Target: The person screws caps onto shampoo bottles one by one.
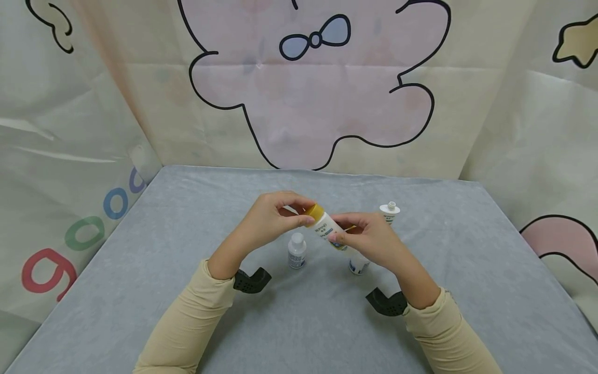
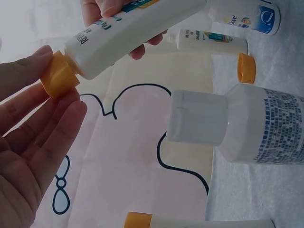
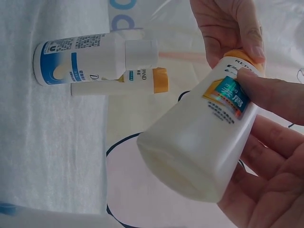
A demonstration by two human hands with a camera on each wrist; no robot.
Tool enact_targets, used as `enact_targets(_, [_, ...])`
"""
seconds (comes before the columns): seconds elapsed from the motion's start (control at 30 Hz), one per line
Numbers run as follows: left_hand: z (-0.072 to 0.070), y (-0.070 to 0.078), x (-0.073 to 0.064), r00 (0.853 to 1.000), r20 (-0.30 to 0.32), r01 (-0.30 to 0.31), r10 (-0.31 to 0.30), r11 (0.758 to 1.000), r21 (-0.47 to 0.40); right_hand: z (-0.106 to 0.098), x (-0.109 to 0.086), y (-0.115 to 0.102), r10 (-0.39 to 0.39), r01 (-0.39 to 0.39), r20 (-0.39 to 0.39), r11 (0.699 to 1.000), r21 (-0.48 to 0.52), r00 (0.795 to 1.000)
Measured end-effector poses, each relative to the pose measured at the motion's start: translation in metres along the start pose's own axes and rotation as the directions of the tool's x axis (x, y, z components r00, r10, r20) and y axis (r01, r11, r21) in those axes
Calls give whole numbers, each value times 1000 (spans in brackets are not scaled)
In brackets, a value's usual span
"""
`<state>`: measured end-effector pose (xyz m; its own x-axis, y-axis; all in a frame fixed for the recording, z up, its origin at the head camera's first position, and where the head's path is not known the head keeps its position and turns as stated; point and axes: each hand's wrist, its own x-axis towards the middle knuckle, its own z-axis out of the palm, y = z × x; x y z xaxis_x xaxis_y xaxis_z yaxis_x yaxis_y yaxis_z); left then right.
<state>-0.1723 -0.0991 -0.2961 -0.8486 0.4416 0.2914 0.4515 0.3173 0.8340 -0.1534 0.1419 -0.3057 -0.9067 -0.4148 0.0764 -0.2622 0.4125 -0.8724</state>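
A white plastic bottle (image 1: 328, 228) with a yellow-orange cap (image 1: 315, 211) is held up tilted above the table, cap end toward the left. My left hand (image 1: 280, 213) pinches that cap between thumb and fingertips. In the left wrist view the cap (image 2: 59, 75) sits at the bottle's neck. My right hand (image 1: 371, 239) grips the bottle's body, thumb on the label side, as the right wrist view shows with the bottle's wide flat end (image 3: 185, 166) toward the camera. A small white-capped bottle (image 1: 296, 252) stands below, between the hands.
A Dove bottle (image 2: 244, 16) stands partly behind my right hand. Farther back is an uncapped white bottle (image 1: 389, 209), a loose orange cap (image 2: 246, 68) near it. Another orange-capped bottle (image 3: 142, 83) stands behind the small one. Printed cloth (image 1: 299, 114) hangs around the grey-covered table (image 1: 140, 249).
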Motion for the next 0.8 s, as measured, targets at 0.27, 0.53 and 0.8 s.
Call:
enact_targets(0.27, [0,0,0,1000,8,-16,16,1000,12,0,1,3,-1,1,16,1000,-1,1000])
enact_targets(0.53, [-3,0,-1,999,35,-25,26,999,-26,-1,0,2,-14,13,43,1000,21,999])
enact_targets(0.8, [-5,-2,-1,995,83,-45,50,997,-59,-3,1,2,-35,33,58,999,37,998])
